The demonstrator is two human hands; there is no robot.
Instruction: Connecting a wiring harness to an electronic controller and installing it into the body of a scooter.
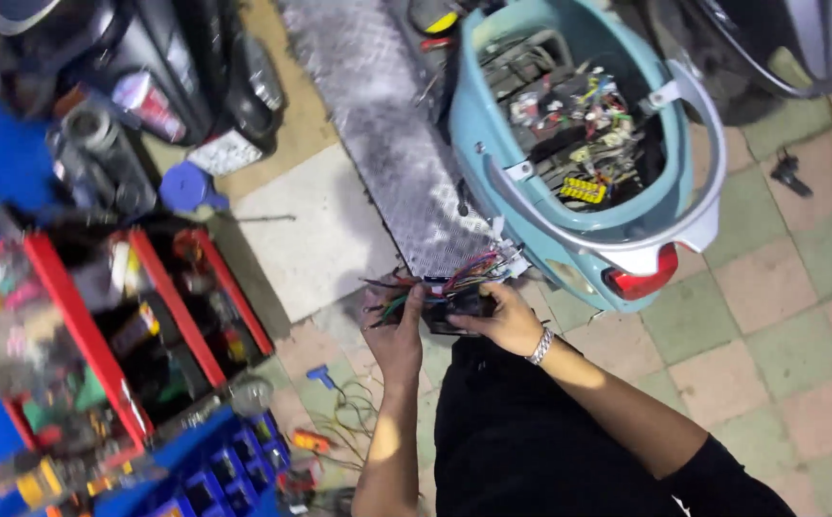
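Pale blue plastic forms the open tub of the scooter body [493,182], which sits at one o'clock from the person's hands. With the seat off, the tub is crowded with loose wiring: coloured leads, white plugs and a small yellow connector block [584,190] lie tangled over dark parts. A silver grab rail [698,124] curves round its rim, and a red tail lamp [641,280] shows at its low end.

Both hands meet just below that lamp end. The left hand [395,330] is curled closed round a dark boxy module [454,308], thumb on top, with red, green and black wire ends fanning out at nine o'clock from it. The right hand [504,318], a metal watch band on its wrist, is closed on the same module from the other side, fingers pressed along its upper edge. A multicoloured wire bundle [473,268] runs from the module up at twelve o'clock toward the scooter.

At nine o'clock stands a red tool cart [100,335], its trays packed with small parts and tools too blurred to name. Below it, at seven o'clock, a blue bin rack [229,460] holds small bits. A checker-plate ramp [387,134] lies at eleven o'clock on the tiled floor [780,325].
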